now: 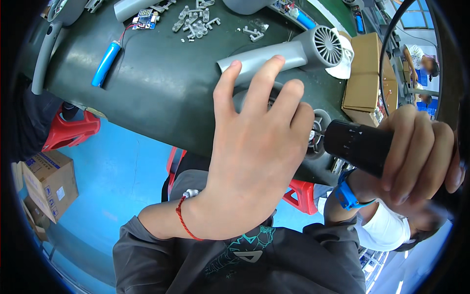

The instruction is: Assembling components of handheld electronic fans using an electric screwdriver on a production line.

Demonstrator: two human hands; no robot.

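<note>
Open carton [59,188] near red stool [81,130]

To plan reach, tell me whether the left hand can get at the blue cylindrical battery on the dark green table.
Probably yes: only bare dark green table shows between the left hand and the blue cylindrical battery, though anything the hand grips underneath is hidden.

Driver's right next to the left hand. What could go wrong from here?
1. Slip: the black driver in the right hand points at the round grey part beside the left hand; a slipping tip might hit that hand.
2. Snag: the blue battery is wired to the circuit board; catching the wires might pull them loose.
3. Scatter: the small grey parts lie loose, so a bump might spread them.
</note>
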